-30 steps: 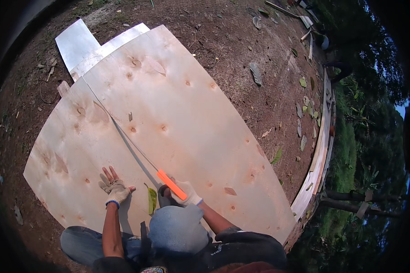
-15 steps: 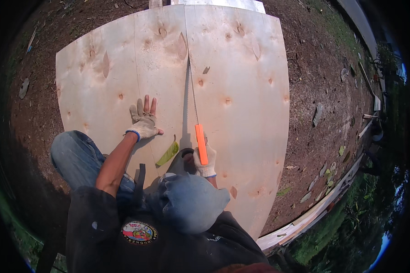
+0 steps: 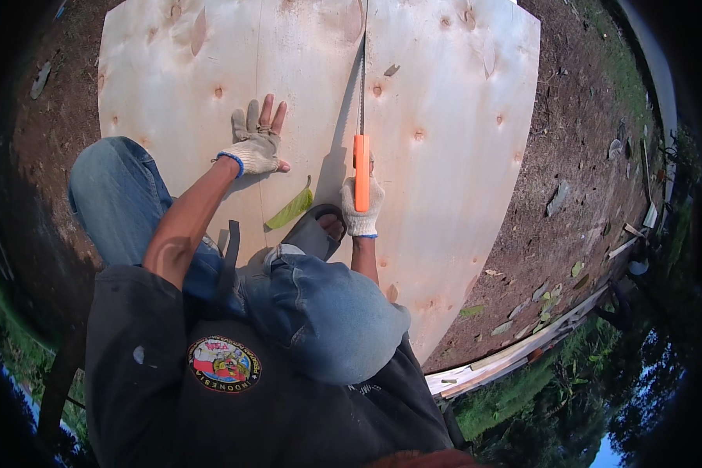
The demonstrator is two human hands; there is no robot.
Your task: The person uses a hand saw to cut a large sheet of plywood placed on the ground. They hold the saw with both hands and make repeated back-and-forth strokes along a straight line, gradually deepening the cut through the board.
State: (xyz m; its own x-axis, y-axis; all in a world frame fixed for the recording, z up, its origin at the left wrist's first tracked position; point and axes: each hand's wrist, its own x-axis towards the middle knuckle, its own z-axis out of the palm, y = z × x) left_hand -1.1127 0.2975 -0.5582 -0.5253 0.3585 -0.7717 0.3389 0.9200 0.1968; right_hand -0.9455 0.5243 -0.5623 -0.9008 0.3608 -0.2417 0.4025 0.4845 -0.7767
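A large pale plywood sheet (image 3: pixel 452 195) with brown knots lies below me. My left hand (image 3: pixel 257 142), in a cream glove with bare fingertips showing, is spread flat on the sheet left of the cut. My right hand (image 3: pixel 364 199), also gloved, is closed round the orange handle of a handsaw (image 3: pixel 361 173). The thin blade points away from me and stands in a dark cut line (image 3: pixel 366 23) running toward the far edge. Its shadow falls on the wood to the left. Between my hands lies a green-yellow leaf (image 3: pixel 292 207).
My sandalled foot (image 3: pixel 325 226) rests on the sheet beside the leaf, and my jeans-clad knee (image 3: pixel 117 187) is at the left. Brown soil (image 3: pixel 515 257) with fallen leaves surrounds the sheet. Long boards (image 3: pixel 507 351) lie at the lower right. A small dry leaf (image 3: pixel 391 70) sits near the blade.
The view has shifted, so the sheet appears higher. My right hand and the saw have moved forward along the cut, the blade now sitting farther in. My left hand stays flat.
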